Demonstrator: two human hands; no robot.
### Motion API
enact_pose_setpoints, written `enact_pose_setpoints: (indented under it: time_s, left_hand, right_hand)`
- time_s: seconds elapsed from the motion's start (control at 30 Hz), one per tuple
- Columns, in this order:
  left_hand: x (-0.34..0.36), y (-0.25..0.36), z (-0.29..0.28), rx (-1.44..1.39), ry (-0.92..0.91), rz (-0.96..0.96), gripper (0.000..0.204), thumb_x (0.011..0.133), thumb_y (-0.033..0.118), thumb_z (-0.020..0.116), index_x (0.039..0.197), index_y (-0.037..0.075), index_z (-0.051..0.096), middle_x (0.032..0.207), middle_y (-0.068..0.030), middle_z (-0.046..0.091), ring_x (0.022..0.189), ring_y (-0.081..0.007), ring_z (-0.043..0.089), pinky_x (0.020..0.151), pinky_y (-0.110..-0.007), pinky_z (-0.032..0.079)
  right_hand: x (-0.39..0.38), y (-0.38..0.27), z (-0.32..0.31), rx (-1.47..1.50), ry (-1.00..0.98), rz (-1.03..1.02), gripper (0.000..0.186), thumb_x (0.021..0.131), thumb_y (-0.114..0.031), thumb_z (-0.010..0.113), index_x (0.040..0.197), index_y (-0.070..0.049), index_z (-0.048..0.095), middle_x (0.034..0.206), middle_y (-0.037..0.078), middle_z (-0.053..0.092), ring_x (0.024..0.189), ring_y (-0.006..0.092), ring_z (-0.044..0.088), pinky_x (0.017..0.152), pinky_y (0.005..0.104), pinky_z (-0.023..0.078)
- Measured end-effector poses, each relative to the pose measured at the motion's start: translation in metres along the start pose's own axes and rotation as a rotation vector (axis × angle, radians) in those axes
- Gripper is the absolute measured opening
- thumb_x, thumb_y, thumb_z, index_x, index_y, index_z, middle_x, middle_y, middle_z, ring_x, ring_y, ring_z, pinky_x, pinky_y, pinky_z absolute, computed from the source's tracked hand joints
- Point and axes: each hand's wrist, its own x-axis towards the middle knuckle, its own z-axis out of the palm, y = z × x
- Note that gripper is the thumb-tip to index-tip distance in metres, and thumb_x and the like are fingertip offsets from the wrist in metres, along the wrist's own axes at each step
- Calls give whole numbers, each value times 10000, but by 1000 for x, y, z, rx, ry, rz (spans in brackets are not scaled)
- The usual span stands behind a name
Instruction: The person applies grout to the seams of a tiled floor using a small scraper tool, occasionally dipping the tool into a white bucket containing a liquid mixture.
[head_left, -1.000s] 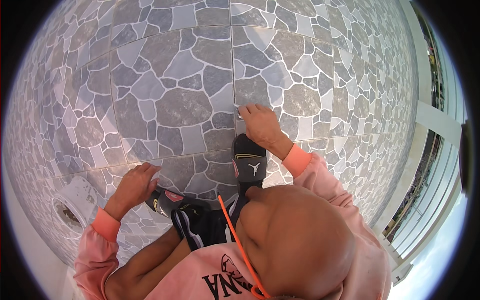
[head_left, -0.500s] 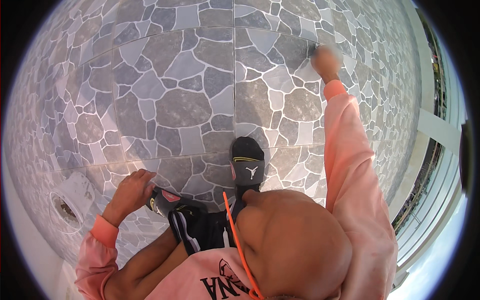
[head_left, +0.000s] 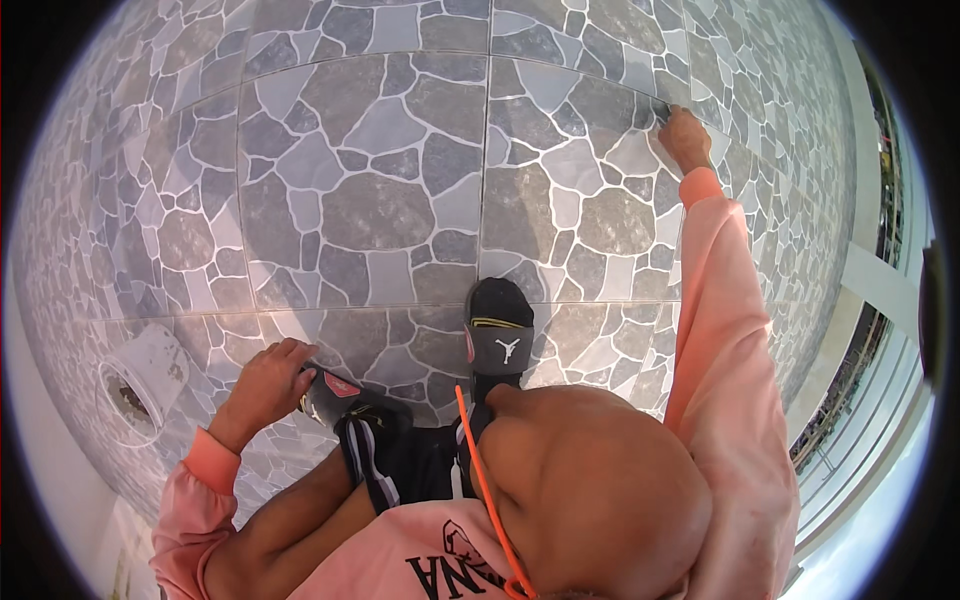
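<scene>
My right hand (head_left: 685,140) is stretched far out to the upper right. Its fingers are bent down onto the stone-patterned tile floor (head_left: 378,212), close to a joint between tiles. Something small and dark shows at the fingertips, too little of it to name. Near the lower left, my left hand (head_left: 268,385) hangs loosely over the floor with fingers partly extended and nothing seen in them. It is beside the grey slide sandal (head_left: 335,388) on my left foot. The other slide sandal (head_left: 500,348), over a black sock, stands on the floor in the middle.
A white, stained bucket (head_left: 150,385) lies on its side at the left, near a pale wall (head_left: 50,400). A railing (head_left: 850,420) runs along the right edge beyond a pale ledge. An orange cord (head_left: 480,470) hangs from my pink sweatshirt.
My right hand, blurred by motion before, is now sharp and slightly farther right along the tile joint. The whole view has shifted a little. My left hand stays by the sandal.
</scene>
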Motion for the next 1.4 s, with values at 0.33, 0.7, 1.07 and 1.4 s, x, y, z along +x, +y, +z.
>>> enact_pose_setpoints:
  time_s: [0.33, 0.7, 1.07, 1.4]
  left_hand:
    - [4, 5, -7, 22, 19, -8, 323, 883, 146, 636, 1183, 33, 598, 1063, -154, 624, 990, -356, 619, 876, -445, 501]
    - [-7, 1, -4, 10, 67, -1, 313, 887, 145, 635, 1178, 38, 597, 1056, -153, 616, 980, -360, 619, 850, -447, 508]
    - [-27, -11, -9, -38, 60, -100, 335, 903, 152, 622, 1215, 38, 577, 1103, -168, 609, 1031, -385, 598, 885, -456, 489]
    - [-49, -30, 81, -545, 314, -157, 242, 897, 60, 578, 1136, 48, 618, 974, -149, 633, 881, -359, 633, 769, -419, 508]
  right_hand:
    - [5, 3, 2, 66, 24, -81, 314, 895, -134, 518, 1184, -47, 606, 1179, 177, 640, 1057, 392, 638, 890, 497, 506]
    - [6, -35, -1, 25, 97, -227, 290, 857, -84, 528, 1132, -38, 608, 1191, 173, 628, 1055, 397, 636, 871, 501, 524]
    - [17, -121, -102, 294, -64, -577, 344, 842, -101, 530, 1159, -23, 639, 1031, 233, 689, 986, 417, 647, 844, 475, 496]
    - [51, -216, -226, 172, -87, -877, 356, 864, -174, 633, 1192, -38, 654, 931, 188, 702, 836, 317, 673, 779, 384, 510]
